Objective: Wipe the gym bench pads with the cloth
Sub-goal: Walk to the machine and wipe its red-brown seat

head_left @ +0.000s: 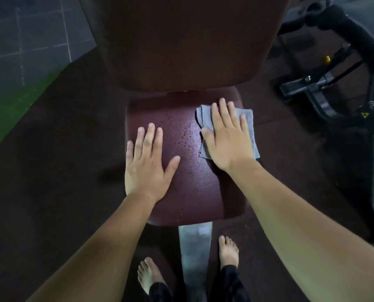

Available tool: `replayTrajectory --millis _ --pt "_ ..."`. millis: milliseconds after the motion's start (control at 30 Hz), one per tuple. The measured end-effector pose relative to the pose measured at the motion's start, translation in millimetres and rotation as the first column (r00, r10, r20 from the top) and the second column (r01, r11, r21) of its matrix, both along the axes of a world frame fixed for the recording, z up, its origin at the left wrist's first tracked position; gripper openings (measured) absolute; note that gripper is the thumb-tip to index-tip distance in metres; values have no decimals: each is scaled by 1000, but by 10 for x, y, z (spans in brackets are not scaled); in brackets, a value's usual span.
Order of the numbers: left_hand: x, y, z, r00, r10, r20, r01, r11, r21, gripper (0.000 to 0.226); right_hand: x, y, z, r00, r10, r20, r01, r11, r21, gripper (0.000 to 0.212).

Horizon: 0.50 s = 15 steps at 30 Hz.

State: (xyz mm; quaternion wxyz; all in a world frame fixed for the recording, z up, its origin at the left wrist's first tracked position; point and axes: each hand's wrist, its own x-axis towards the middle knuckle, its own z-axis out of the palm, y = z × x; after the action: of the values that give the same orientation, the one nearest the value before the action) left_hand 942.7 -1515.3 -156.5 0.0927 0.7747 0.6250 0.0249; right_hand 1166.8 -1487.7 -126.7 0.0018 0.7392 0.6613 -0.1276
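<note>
Fingers of the right hand (227, 138) lie straight and a little spread, and the whole palm presses flat on the grey folded fabric cloth (204, 117); nothing is pinched. I see the cloth coming out beyond the fingertips and on the thumb side and the little-finger side of this hand. Its outer edge reaches a bit over the right border of the dark red-brown padded seat pad (192, 177).

The left hand (147, 164) rests also flat and bare on the same pad, with fingers straight and close to each other and the thumb spread toward the right hand; it holds nothing. Between the two hands I see small water droplets (181, 131) on the shiny surface.

Beyond the fingertips of both hands rises the large dark brown back pad (181, 51). Behind the wrists a grey metal beam (195, 247) goes under the seat, with one bare foot (147, 275) on its left side and the other foot (228, 251) on its right. Farther out from the right hand stands a black machine frame (334, 88).
</note>
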Motion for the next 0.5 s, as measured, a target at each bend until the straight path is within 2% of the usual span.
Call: replayTrajectory --millis 67,200,300,367,433,500 --pt "-8 -6 5 1000 1 4 -1 1000 -8 82 -80 -302 16 999 38 15 -38 999 -2 69" --pt "-16 18 34 999 -5 37 6 999 -33 85 -228 -1246 29 971 237 4 -237 971 -13 71" --pt "-53 61 77 993 -9 121 15 998 -55 85 -3 -918 -5 957 289 3 -289 957 5 70" --pt "-127 71 96 986 -12 168 23 998 -64 86 148 -337 -20 981 195 18 -196 981 9 72" --pt "-249 61 116 981 9 193 4 998 -67 89 223 198 -1 999 29 -17 -29 999 27 75" --pt "-413 43 115 976 49 212 -31 996 -88 92 110 459 -21 995 -99 -14 100 994 45 74"
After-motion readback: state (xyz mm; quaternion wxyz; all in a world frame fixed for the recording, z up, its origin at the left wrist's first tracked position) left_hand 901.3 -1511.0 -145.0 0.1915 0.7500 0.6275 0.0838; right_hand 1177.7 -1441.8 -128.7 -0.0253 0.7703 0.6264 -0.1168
